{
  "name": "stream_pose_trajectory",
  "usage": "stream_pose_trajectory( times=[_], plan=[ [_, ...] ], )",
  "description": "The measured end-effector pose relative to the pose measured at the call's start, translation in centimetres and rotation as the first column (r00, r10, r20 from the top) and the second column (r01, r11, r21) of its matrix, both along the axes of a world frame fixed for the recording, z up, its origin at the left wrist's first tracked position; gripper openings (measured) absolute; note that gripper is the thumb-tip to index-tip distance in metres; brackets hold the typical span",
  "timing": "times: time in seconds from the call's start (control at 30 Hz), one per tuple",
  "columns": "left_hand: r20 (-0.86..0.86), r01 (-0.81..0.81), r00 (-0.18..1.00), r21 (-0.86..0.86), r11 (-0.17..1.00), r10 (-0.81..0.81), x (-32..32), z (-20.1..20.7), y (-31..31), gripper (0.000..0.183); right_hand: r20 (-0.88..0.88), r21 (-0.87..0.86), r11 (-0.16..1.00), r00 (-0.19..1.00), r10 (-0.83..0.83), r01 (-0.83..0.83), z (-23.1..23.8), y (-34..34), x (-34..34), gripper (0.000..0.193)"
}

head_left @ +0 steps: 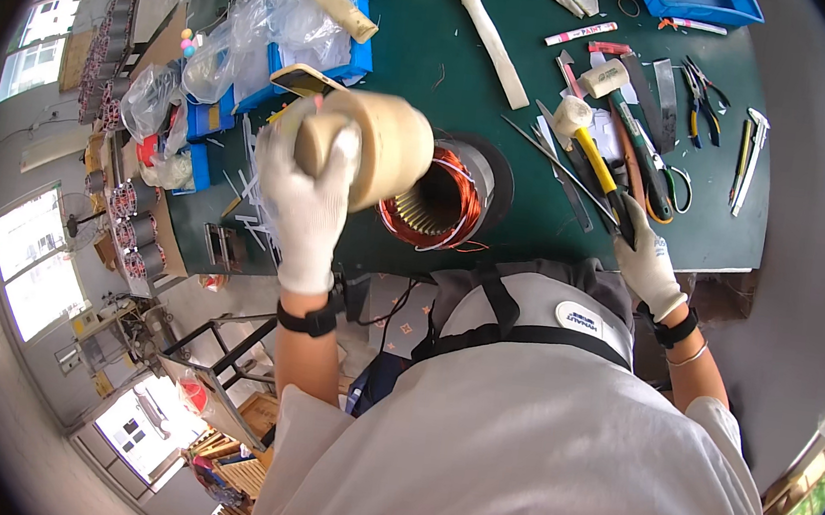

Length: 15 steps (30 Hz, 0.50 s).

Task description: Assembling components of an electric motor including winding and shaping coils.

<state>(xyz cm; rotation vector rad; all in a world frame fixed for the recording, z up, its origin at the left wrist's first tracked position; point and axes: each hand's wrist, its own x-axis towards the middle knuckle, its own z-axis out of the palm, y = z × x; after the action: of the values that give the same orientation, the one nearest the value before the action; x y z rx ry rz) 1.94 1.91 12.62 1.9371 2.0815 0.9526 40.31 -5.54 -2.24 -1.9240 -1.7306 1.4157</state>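
My left hand [311, 192], in a white glove, is closed round the narrow end of a cream stepped cylindrical block [389, 149]. The block is held up just left of a motor stator [488, 190], partly covering it. Red-orange copper windings [471, 203] ring the stator's open end, with slots visible inside. My right hand [648, 262], also gloved, closes on the black grip of a mallet [595, 163] with a yellow handle and whitish head. That mallet lies low over the tools on the table. A second mallet [606, 78] with a green handle rests beside it.
On the green table [432, 69], pliers [702, 102], a caliper [749, 162], scissors [679, 190] and metal strips crowd the right side. Blue bins [358, 56] with plastic bags [255, 30] stand at left. A pale strip [488, 39] and a marker [581, 34] lie farther back.
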Motion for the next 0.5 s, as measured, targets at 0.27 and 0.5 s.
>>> stream_pose_trajectory(
  times=[0.27, 0.5],
  plan=[
    [-0.327, 0.041, 0.942, -0.105, 0.994, -0.073, -1.6, -14.3, 16.0, 0.06, 0.442, 0.297, 0.938, 0.896, 0.03, -0.178, -4.2, 3.7, -1.8, 0.071],
    [-0.303, 0.154, 0.929, -0.202, 0.967, -0.212, -1.3, -19.1, 17.9, 0.071, 0.614, 0.224, 0.945, 0.788, 0.053, -0.238, -7.1, 5.9, -1.8, 0.066]
  ],
)
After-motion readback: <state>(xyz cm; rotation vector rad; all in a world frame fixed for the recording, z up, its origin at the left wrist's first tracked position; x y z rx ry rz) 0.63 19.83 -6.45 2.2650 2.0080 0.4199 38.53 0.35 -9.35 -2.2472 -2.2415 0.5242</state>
